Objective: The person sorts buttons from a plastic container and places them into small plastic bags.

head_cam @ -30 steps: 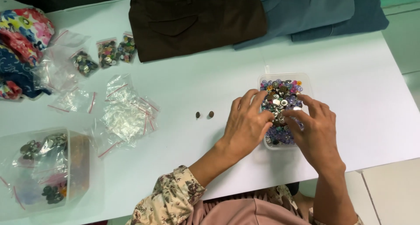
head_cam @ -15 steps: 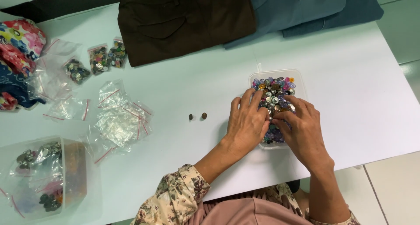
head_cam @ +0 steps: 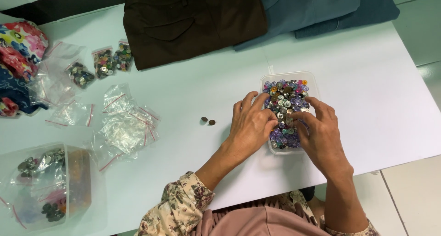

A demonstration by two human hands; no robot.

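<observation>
Clear plastic forms the small rectangular tray [head_cam: 266, 82] of mixed coloured buttons [head_cam: 285, 98] on the white table [head_cam: 376, 80]. The buttons are touched by the loosely curled fingers of the left hand [head_cam: 250, 126] and right hand [head_cam: 319, 135]; whether anything is pinched cannot be told. Two small brown buttons [head_cam: 208, 121] lie just left.

your hands work in a clear rectangular tub of buttons [head_cam: 312, 80] near the table's [head_cam: 367, 80] right edge. small clear zip bags of buttons [head_cam: 103, 61] lie toward the far left, empty red-striped ones [head_cam: 128, 126] mid-left, another clear tub [head_cam: 78, 185] at the near-left corner.
</observation>
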